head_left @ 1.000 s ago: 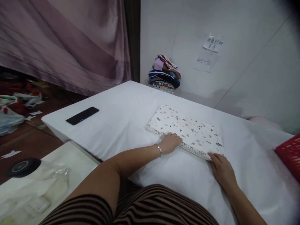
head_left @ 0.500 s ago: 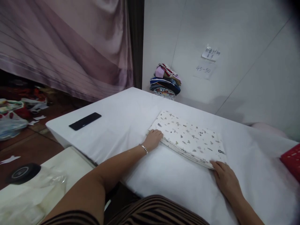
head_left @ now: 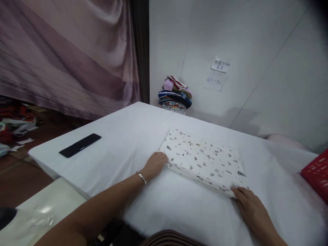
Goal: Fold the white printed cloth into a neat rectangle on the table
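Observation:
A folded white cloth [head_left: 202,157] with small grey and green printed figures lies flat on the white-covered table [head_left: 120,126], its stacked layers showing along the near edge. My left hand [head_left: 155,164], with a silver bracelet at the wrist, grips the cloth's near left corner, fingers on top. At the near right corner my right hand [head_left: 251,205] grips the same cloth, its thumb and fingers closed on the edge. The undersides of both grips are hidden.
A black flat rectangular object [head_left: 80,145] lies on the table's left part. A pile of folded fabrics [head_left: 175,94] stands at the far edge by the wall. A red perforated item [head_left: 317,176] is at the right. A pale surface [head_left: 58,201] with clear plastic adjoins the table at lower left.
The view has shifted, so the table and cloth appear lower and slightly further left. Both hands stay at the cloth's near corners, and the cloth looks unchanged.

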Available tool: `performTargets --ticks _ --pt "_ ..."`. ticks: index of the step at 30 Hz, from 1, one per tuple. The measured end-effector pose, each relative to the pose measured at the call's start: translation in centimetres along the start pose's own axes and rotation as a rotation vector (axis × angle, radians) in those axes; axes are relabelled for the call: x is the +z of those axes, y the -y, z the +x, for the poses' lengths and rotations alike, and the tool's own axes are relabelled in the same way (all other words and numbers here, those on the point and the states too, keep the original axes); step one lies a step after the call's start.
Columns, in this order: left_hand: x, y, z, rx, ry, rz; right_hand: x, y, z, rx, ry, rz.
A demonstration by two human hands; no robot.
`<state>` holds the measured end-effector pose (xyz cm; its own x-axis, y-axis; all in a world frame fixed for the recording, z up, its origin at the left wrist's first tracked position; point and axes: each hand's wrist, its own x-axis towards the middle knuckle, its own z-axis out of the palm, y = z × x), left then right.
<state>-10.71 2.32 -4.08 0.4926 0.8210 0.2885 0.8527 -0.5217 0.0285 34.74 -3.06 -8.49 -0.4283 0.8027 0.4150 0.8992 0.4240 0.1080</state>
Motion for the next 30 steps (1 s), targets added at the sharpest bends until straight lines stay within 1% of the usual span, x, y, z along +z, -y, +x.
performTargets --ticks 4,8,11,13,15,17,20,25,27,28,30 --pt "-0.4 0.4 -0.3 -0.044 -0.026 -0.048 -0.5 0.1 0.0 -0.054 -0.028 -0.002" --pt "-0.8 0.6 -0.7 -0.070 -0.028 -0.116 -1.0 0.1 -0.1 -0.035 0.011 0.045" --pt "-0.8 0.8 -0.8 -0.070 -0.029 -0.149 -1.7 0.0 0.8 0.034 0.078 0.159" --pt "-0.7 0.9 -0.7 -0.078 -0.045 -0.161 -2.3 0.5 2.4 0.125 0.148 0.281" --pt "-0.4 0.9 -0.7 -0.088 -0.062 -0.174 -2.8 1.4 5.1 0.217 0.241 0.403" --pt "-0.2 1.0 -0.7 -0.098 -0.072 -0.186 -3.0 2.9 8.5 0.262 0.305 0.477" --pt "0.0 1.1 -0.7 -0.102 -0.077 -0.205 -2.2 5.6 14.2 0.214 0.380 0.561" --pt "0.0 1.2 -0.6 -0.118 -0.056 -0.252 1.4 9.7 23.7 0.030 0.485 0.553" --pt "-0.1 1.3 -0.5 -0.129 -0.032 -0.266 3.1 10.7 27.0 -0.029 0.490 0.526" --pt "-0.2 1.3 -0.5 -0.135 -0.021 -0.272 4.0 11.0 28.4 -0.038 0.476 0.494" --pt "-0.3 1.4 -0.4 -0.145 0.000 -0.285 5.8 11.2 30.4 -0.032 0.509 0.423"
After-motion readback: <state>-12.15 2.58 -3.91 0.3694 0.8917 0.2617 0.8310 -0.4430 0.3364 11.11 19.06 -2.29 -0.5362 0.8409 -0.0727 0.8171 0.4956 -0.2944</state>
